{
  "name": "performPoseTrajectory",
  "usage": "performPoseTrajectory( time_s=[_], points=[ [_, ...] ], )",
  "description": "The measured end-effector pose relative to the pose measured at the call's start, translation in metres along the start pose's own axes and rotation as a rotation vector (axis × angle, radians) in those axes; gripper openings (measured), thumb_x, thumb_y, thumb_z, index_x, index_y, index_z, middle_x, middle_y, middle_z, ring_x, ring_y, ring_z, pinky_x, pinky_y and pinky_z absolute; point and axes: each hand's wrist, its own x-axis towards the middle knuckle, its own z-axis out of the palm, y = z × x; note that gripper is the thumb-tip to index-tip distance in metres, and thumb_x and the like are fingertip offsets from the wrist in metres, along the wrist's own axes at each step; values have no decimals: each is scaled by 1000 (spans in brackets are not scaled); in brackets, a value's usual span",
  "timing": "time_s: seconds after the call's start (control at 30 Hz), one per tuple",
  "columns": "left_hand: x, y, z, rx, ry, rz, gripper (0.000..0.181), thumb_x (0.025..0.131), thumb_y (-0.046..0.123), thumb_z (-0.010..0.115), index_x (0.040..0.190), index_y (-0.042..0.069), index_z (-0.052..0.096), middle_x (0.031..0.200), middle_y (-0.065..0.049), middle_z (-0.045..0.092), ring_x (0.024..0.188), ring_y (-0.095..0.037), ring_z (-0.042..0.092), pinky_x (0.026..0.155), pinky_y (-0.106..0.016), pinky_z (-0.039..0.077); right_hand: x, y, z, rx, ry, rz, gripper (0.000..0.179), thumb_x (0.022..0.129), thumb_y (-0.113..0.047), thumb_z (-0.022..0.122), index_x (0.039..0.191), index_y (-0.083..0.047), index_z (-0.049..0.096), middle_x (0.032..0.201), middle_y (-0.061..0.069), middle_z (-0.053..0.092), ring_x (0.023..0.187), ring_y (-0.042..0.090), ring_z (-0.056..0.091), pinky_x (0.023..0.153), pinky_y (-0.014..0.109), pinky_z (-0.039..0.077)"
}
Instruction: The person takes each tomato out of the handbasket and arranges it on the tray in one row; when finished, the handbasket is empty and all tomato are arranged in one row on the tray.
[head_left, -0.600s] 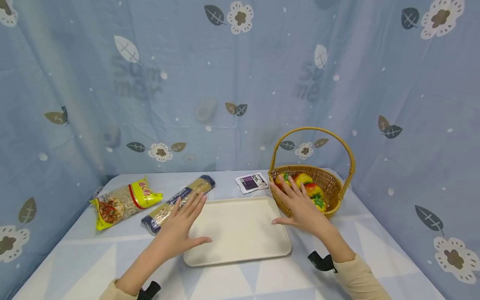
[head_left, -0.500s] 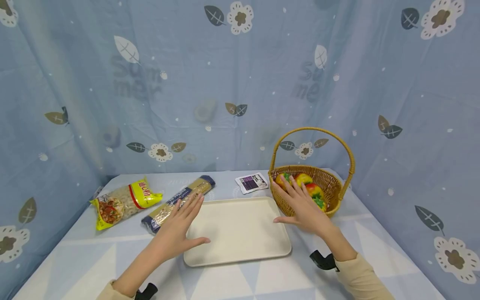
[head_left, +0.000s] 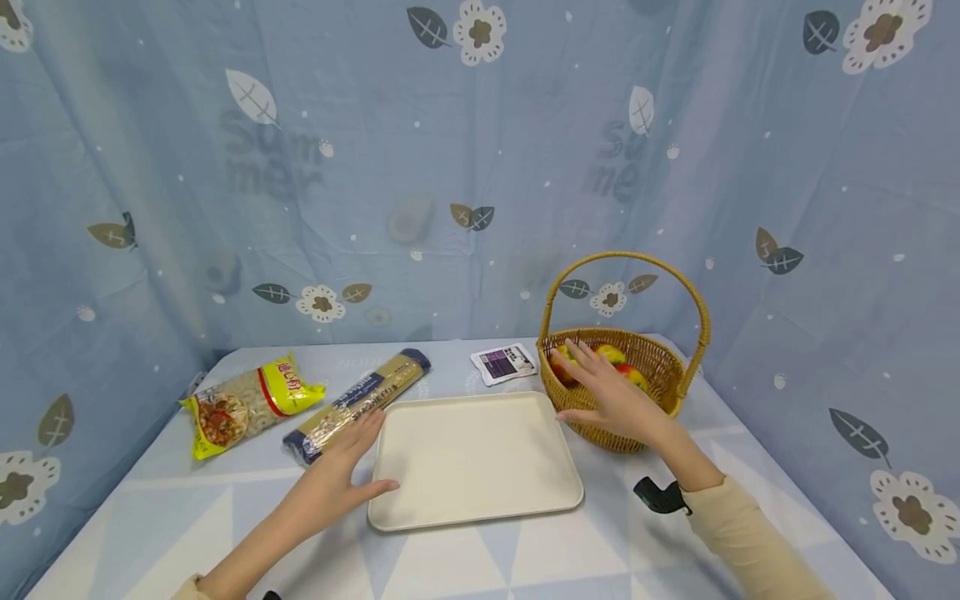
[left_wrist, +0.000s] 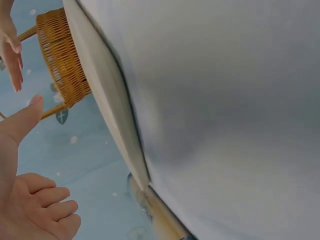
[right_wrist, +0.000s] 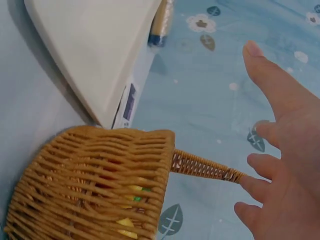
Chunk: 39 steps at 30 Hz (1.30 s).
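Note:
My left hand (head_left: 336, 477) is held over the left edge of a cream tray (head_left: 480, 458), fingers extended and thumb spread, holding nothing. Just beyond its fingertips lies a long clear-and-blue packet of dried noodles (head_left: 375, 392). On the other side my right hand (head_left: 617, 400) hovers in front of a wicker basket (head_left: 660, 367), thumb pointing toward the tray; it too holds nothing. Red and yellow bell peppers (head_left: 633, 375) sit in the basket, partly hidden behind that hand. In the right wrist view the basket's woven side (right_wrist: 95, 185) stands beside the relaxed fingers.
A yellow-ended bag of dry food (head_left: 251, 404) lies at the far left of the table. Behind the tray is a small white-and-purple packet (head_left: 504, 364). The basket's tall arched handle (head_left: 626, 257) rises at the right. A blue patterned curtain (head_left: 480, 167) surrounds the table.
My left hand has drawn back toward the lower left, away from the noodle packet. My right hand has shifted slightly right and up. The tray, basket and packets have stayed put.

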Motion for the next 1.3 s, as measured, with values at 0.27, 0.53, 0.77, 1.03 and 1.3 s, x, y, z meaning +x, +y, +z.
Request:
performPoseTrajectory(
  time_s=[0.27, 0.53, 0.77, 1.03, 1.3],
  points=[
    [-12, -5, 2, -127, -93, -119, 93, 76, 48, 76, 145, -1, 38, 147, -20, 38, 130, -42, 42, 103, -55, 38, 6, 13, -7, 109, -55, 54, 88, 86, -52, 66, 154, -16, 24, 159, 17, 12, 142, 46, 15, 106, 68, 25],
    [-17, -9, 5, -207, -160, -196, 98, 73, 46, 80, 144, -5, 37, 146, -24, 38, 130, -43, 42, 103, -54, 37, 12, 24, -16, 128, -84, 81, 80, 89, -45, 66, 152, -13, 29, 157, 19, 22, 138, 43, 29, 105, 63, 32],
    [-19, -16, 11, -205, -182, -178, 105, 66, 51, 82, 141, -9, 39, 145, -25, 39, 132, -44, 38, 107, -54, 31, 22, 40, -19, 90, -62, 70, 71, 91, -37, 67, 147, -5, 39, 148, 20, 40, 120, 38, 53, 99, 55, 44],
    [-18, -25, 15, -201, -215, -158, 110, 64, 54, 82, 141, -12, 38, 145, -27, 39, 131, -45, 39, 106, -55, 32, 37, 62, -17, 103, -107, 150, 64, 89, -31, 70, 142, -3, 47, 75, 12, 63, 50, 12, 40, 56, 32, 44],
    [-16, -28, 14, -210, -252, -151, 112, 63, 55, 82, 141, -12, 36, 146, -27, 37, 131, -46, 38, 107, -56, 31, 52, 75, -17, 128, -175, 204, 64, 89, -33, 70, 140, 0, 48, 126, 22, 60, 68, 20, 51, 66, 35, 45]
  ],
)
